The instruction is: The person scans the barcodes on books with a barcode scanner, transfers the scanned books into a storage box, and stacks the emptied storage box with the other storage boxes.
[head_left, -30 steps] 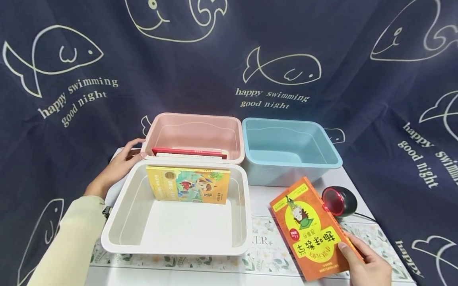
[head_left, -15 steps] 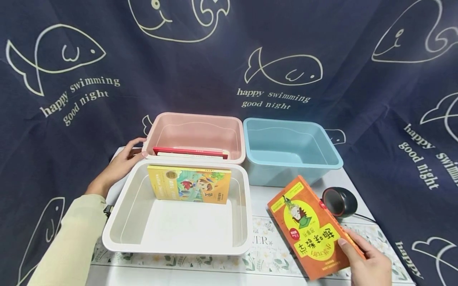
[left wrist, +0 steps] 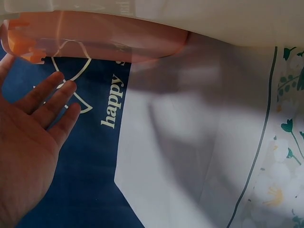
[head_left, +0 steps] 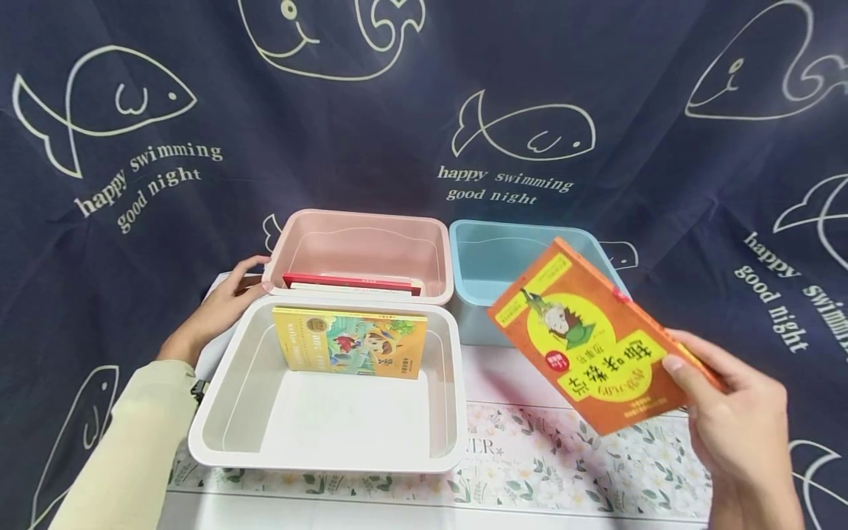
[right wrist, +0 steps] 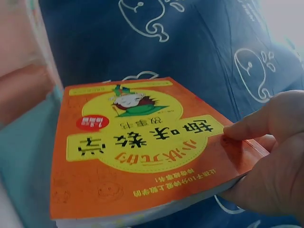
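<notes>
My right hand point(head_left: 745, 412) pinches an orange book point(head_left: 589, 353) by its lower right edge, thumb on the front cover. The book is tilted, and in the head view it overlaps the front of the blue bin point(head_left: 503, 228). In the right wrist view, the cover of the orange book point(right wrist: 142, 142) has a yellow panel with large black characters and a cartoon figure. My left hand point(head_left: 232, 294) touches the left side of the pink bin point(head_left: 367, 246). Its fingers are spread and relaxed in the left wrist view, near the pink bin's wall point(left wrist: 109, 40).
A white bin point(head_left: 344, 460) stands in front of the pink one, with a yellow illustrated book point(head_left: 351, 342) upright against its far wall. A red book point(head_left: 351, 281) and a white one lean inside the pink bin. A dark fish-print cloth point(head_left: 331, 147) hangs behind.
My right hand has lifted the orange book up and to the right, from low over the table to in front of the blue bin. The black device is now hidden. My left hand stays put.
</notes>
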`<state>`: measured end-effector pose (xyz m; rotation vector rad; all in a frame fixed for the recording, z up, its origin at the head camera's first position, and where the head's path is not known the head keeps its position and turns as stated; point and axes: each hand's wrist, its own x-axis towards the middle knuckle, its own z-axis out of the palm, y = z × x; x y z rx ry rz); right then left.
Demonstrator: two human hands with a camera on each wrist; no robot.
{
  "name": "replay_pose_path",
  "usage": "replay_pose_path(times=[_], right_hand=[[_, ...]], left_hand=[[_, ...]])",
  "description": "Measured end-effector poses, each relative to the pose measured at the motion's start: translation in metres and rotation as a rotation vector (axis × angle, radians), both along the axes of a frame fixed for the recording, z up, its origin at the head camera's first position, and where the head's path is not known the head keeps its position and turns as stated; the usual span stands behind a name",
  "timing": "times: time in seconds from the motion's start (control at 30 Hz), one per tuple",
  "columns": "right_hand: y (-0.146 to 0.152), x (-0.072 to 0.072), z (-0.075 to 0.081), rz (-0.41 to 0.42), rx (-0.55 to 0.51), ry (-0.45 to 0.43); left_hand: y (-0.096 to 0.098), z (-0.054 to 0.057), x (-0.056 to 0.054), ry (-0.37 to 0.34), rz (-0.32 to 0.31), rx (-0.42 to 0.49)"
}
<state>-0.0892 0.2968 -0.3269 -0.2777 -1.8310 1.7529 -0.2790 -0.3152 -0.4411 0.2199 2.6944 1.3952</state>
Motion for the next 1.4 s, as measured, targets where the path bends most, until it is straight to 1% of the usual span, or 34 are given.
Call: replay_pose_path(times=[0.1, 0.17, 0.23, 0.3, 0.47, 0.53, 0.73, 0.87, 0.97, 1.17, 1.3, 1.4], right_hand=[[-0.003, -0.020, 0.013, 0.158, -0.015, 0.081], [-0.005, -0.034, 0.019, 0.267, -0.017, 0.112], [-0.010, -0.047, 0.026, 0.344, -0.005, 0.120], [-0.016, -0.061, 0.032, 0.397, 0.018, 0.112], [-0.039, -0.096, 0.048, 0.425, 0.095, 0.059], [-0.049, -0.110, 0.053, 0.439, 0.125, 0.045], [-0.082, -0.147, 0.061, 0.462, 0.271, -0.025], [-0.107, -0.171, 0.061, 0.517, 0.266, -0.019], [-0.126, -0.187, 0.061, 0.565, 0.234, -0.022], [-0.156, -0.213, 0.060, 0.625, 0.266, -0.059], [-0.172, -0.225, 0.053, 0.670, 0.289, -0.087], [-0.182, -0.232, 0.045, 0.703, 0.301, -0.088]], left_hand=[[0.000, 0.001, 0.002, 0.005, -0.001, -0.004], [0.001, 0.003, 0.002, 0.010, -0.007, 0.001], [0.003, 0.004, 0.003, 0.015, -0.013, 0.007], [0.004, 0.004, 0.004, 0.022, -0.018, 0.014], [0.005, 0.006, 0.005, 0.031, -0.011, 0.020], [0.005, 0.007, 0.005, 0.024, -0.007, 0.021], [0.002, 0.007, 0.004, -0.019, -0.004, 0.016], [0.000, 0.006, 0.004, -0.027, 0.001, 0.012], [0.000, 0.005, 0.004, -0.033, 0.000, 0.018], [0.000, 0.004, 0.004, -0.041, -0.001, 0.026], [0.001, 0.005, 0.004, -0.032, 0.000, 0.025], [0.003, 0.006, 0.004, -0.020, -0.003, 0.024]])
